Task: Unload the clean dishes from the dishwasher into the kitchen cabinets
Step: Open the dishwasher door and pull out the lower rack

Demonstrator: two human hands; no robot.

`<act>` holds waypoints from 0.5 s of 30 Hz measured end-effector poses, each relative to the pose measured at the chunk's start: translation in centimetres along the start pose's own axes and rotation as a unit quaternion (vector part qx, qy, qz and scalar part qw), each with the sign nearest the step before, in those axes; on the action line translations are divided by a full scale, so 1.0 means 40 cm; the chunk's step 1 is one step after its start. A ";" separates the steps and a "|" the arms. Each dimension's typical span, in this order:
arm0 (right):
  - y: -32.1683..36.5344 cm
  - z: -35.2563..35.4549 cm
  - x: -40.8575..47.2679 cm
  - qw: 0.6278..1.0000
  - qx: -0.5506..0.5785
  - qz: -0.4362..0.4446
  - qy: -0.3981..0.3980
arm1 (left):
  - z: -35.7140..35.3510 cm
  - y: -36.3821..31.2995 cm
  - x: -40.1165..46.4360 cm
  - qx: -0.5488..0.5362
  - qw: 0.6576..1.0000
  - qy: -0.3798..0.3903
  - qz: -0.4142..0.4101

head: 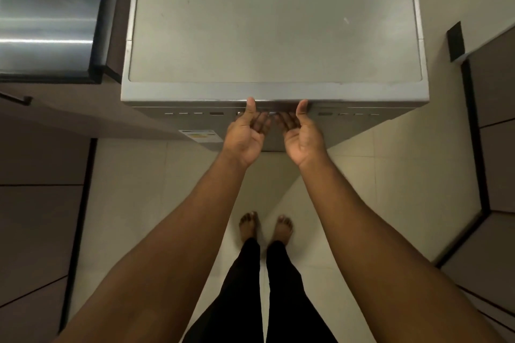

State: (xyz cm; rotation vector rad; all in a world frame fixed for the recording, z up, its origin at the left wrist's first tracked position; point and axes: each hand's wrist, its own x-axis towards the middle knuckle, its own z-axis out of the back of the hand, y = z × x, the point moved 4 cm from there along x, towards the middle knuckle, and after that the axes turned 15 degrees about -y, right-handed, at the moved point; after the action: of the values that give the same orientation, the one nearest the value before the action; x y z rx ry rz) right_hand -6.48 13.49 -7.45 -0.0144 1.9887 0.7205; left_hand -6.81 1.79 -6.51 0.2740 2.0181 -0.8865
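The grey freestanding dishwasher (274, 25) fills the upper middle of the head view, seen from above, with its door closed. A recessed door handle (276, 106) runs under the front edge of its top. My left hand (246, 133) and my right hand (299, 135) are side by side at that handle, palms up. Their fingers curl up into the recess and both thumbs rest against the front edge. No dishes are visible.
A stainless steel surface (47, 14) lies at the upper left, with dark cabinet fronts (39, 203) below it. More cabinet fronts (496, 147) line the right side. My bare feet (266, 227) stand on the pale tiled floor (139, 189) in front of the dishwasher.
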 end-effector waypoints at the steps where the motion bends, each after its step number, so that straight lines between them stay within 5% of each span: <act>1: -0.002 0.001 0.001 1.000 -0.002 0.007 0.001 | -0.001 0.003 0.003 -0.010 1.000 0.002 -0.002; 15: -0.012 -0.018 -0.012 0.996 -0.041 0.084 -0.017 | 0.005 0.021 0.032 0.044 0.993 -0.074 -0.085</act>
State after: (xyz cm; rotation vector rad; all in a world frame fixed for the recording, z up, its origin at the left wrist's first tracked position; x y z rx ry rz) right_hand -6.66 12.60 -7.06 0.1161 1.9433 0.9042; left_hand -7.01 2.06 -8.03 0.0830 1.8879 -1.0706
